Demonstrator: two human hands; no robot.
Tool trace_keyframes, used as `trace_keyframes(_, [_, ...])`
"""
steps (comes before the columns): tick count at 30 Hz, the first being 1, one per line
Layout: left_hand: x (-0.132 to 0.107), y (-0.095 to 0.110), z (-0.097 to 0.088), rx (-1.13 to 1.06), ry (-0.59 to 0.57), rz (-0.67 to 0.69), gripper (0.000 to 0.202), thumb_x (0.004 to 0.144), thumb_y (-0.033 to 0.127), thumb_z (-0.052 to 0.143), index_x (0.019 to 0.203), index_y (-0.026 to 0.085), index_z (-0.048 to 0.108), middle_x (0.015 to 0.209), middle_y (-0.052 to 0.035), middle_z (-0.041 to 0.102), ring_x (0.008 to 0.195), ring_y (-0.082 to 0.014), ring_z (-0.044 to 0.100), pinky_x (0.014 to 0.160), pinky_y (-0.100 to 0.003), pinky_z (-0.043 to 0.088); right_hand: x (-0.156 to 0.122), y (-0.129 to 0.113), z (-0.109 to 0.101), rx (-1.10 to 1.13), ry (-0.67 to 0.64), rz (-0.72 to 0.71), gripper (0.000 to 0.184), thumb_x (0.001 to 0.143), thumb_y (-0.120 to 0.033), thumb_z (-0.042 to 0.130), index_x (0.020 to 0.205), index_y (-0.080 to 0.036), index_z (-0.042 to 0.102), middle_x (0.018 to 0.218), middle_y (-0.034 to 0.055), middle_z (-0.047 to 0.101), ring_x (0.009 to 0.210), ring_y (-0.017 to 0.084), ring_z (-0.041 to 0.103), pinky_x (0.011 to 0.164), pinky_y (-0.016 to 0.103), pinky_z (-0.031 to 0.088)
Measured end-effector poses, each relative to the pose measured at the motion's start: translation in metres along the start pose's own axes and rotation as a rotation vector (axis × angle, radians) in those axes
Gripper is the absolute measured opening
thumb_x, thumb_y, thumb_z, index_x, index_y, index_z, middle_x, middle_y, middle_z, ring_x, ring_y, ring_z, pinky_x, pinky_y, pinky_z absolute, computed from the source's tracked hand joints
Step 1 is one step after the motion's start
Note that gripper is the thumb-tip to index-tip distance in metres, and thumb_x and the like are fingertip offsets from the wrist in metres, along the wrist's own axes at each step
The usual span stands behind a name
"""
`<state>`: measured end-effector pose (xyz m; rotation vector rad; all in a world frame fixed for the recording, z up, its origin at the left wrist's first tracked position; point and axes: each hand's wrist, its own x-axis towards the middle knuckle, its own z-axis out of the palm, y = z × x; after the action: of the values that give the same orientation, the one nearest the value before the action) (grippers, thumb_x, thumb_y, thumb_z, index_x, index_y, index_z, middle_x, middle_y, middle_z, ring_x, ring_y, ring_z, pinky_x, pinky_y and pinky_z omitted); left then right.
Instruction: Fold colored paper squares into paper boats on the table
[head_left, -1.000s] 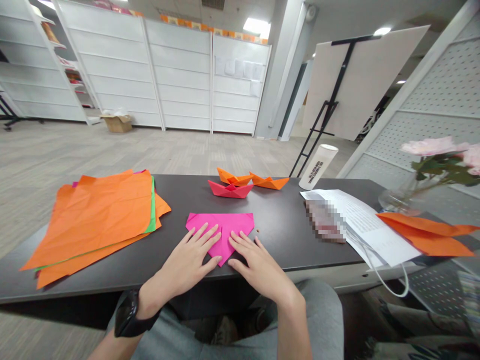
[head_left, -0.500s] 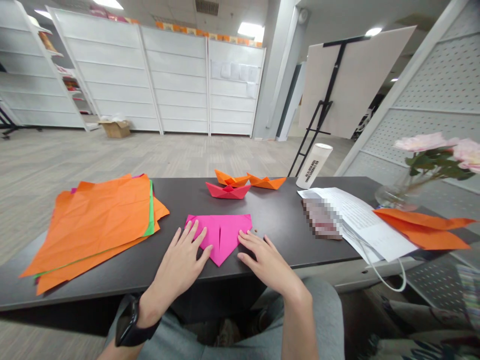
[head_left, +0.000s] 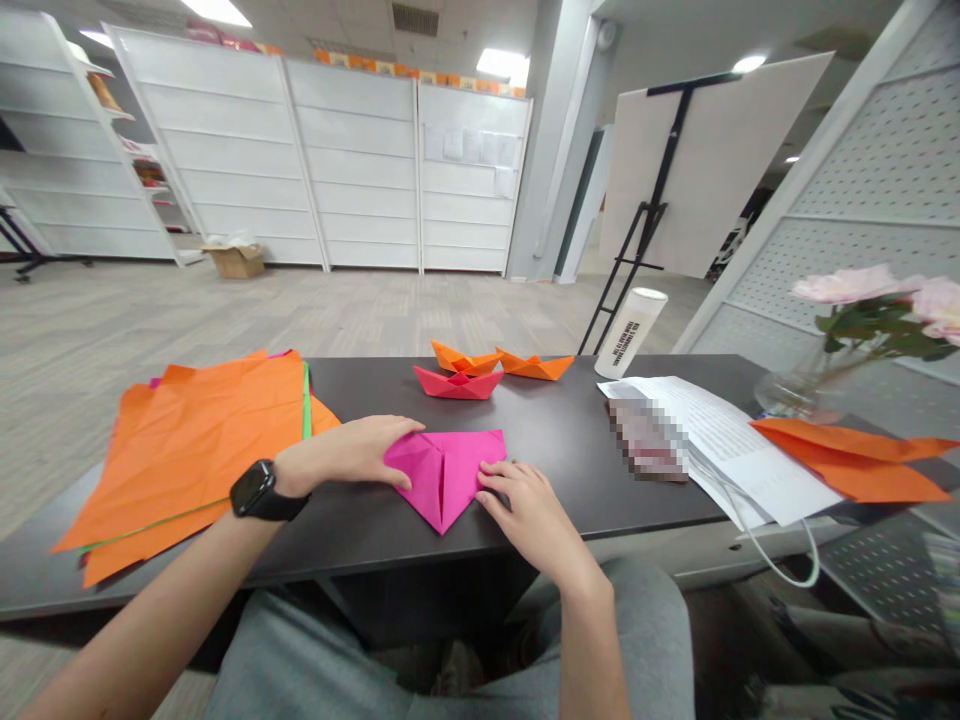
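Observation:
A folded pink sheet of paper [head_left: 469, 465] lies near the table's front edge, its point toward me and a slit down its middle. My left hand [head_left: 367, 450] is closed round its left corner, thumb on the near side and fingers over the top edge; the corner itself is hidden. Resting on the right slanted edge is my right hand [head_left: 525, 505], fingers stretched out and thumb apart. Behind the sheet stand a red paper boat [head_left: 459, 384] and two orange paper boats, one left [head_left: 465, 362] and one right [head_left: 536, 366].
Orange sheets with green and pink ones [head_left: 202, 430] are piled at the left. To the right lie a blurred flat object [head_left: 645, 440], printed white paper [head_left: 720, 430], a white cord [head_left: 814, 560] and folded orange paper [head_left: 847, 460]. A white cylinder [head_left: 631, 335] and a flower vase [head_left: 795, 390] stand behind.
My left hand has moved from lying flat on the pink paper's left slanted edge up and out to its left corner. My right hand stays at the right edge.

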<state>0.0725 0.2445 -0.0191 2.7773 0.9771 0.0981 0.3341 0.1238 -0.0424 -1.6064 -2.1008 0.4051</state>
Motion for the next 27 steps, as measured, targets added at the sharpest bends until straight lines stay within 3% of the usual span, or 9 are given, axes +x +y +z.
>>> trace_keyframes(2, [0.008,-0.009,-0.003,-0.099,-0.029,0.041,0.068,0.080,0.059,0.066,0.134,0.020,0.051,0.131,-0.0113,0.060,0.119,-0.0264,0.057,0.102,-0.035,0.043,0.002,-0.001,0.001,0.001,0.027,-0.015,0.019,0.095,-0.026,0.057,0.104,-0.025,0.074,0.118,0.0043,0.070,0.113,0.023,0.060,0.103,0.044,0.040])
trace_keyframes(7, [0.015,-0.015,0.011,-0.190,0.068,0.079,0.055,0.079,0.047,0.073,0.124,0.020,0.056,0.116,-0.0089,0.058,0.109,-0.0249,0.055,0.096,-0.036,0.043,0.018,0.005,-0.002,0.021,0.044,-0.026,0.012,0.086,-0.020,0.067,0.097,-0.024,0.072,0.110,0.0038,0.069,0.108,0.023,0.060,0.097,0.041,0.045])
trace_keyframes(11, [0.015,-0.012,0.012,-0.198,0.095,0.083,0.050,0.074,0.039,0.079,0.116,0.020,0.058,0.111,-0.0074,0.057,0.104,-0.0250,0.054,0.091,-0.036,0.043,0.044,0.018,-0.013,0.001,0.020,-0.100,0.053,0.074,-0.020,0.078,0.124,-0.022,0.060,0.134,0.0096,0.055,0.125,0.025,0.051,0.106,0.042,0.041])
trace_keyframes(13, [0.015,-0.009,0.010,-0.204,0.108,0.073,0.046,0.073,0.037,0.080,0.109,0.019,0.058,0.108,-0.0063,0.058,0.101,-0.0243,0.054,0.088,-0.034,0.043,0.055,0.024,-0.017,-0.031,-0.031,-0.150,0.065,0.070,-0.022,0.080,0.131,-0.022,0.056,0.138,0.0107,0.053,0.128,0.027,0.049,0.109,0.045,0.037])
trace_keyframes(15, [0.015,-0.006,0.008,-0.217,0.113,0.056,0.043,0.072,0.034,0.081,0.104,0.019,0.056,0.103,-0.0041,0.059,0.095,-0.0227,0.055,0.083,-0.032,0.043,0.061,0.028,-0.019,-0.049,-0.076,-0.200,0.063,0.071,-0.023,0.080,0.130,-0.023,0.057,0.128,0.0089,0.059,0.121,0.027,0.053,0.106,0.046,0.039])
trace_keyframes(18, [0.014,-0.003,0.005,-0.230,0.079,0.034,0.045,0.071,0.033,0.083,0.104,0.020,0.055,0.092,-0.0006,0.061,0.086,-0.0204,0.056,0.076,-0.029,0.042,0.059,0.030,-0.017,-0.049,-0.041,-0.224,0.055,0.076,-0.021,0.077,0.128,-0.025,0.059,0.109,0.0057,0.064,0.106,0.025,0.058,0.095,0.044,0.045])
trace_keyframes(22, [0.010,0.000,0.001,-0.189,0.042,0.094,0.033,0.076,0.032,0.079,0.100,0.020,0.059,0.094,-0.0006,0.064,0.088,-0.0200,0.058,0.077,-0.028,0.041,0.048,0.028,-0.008,-0.031,0.016,-0.253,0.025,0.081,-0.012,0.069,0.103,-0.025,0.068,0.092,0.0026,0.064,0.091,0.022,0.059,0.084,0.039,0.045])
trace_keyframes(24, [0.008,0.002,-0.001,-0.157,0.025,0.157,0.024,0.081,0.031,0.075,0.098,0.020,0.061,0.098,-0.0010,0.064,0.089,-0.0193,0.059,0.079,-0.028,0.040,0.043,0.027,-0.004,-0.011,0.036,-0.284,0.018,0.084,-0.008,0.065,0.092,-0.023,0.069,0.091,0.0024,0.064,0.090,0.020,0.059,0.083,0.038,0.045])
trace_keyframes(27, [0.006,0.005,-0.001,-0.148,0.006,0.221,0.014,0.087,0.030,0.069,0.097,0.021,0.064,0.099,-0.0015,0.063,0.087,-0.0180,0.059,0.080,-0.028,0.041,0.036,0.027,0.001,0.021,0.056,-0.323,0.021,0.088,-0.006,0.058,0.095,-0.023,0.069,0.097,0.0034,0.065,0.092,0.020,0.060,0.083,0.037,0.046])
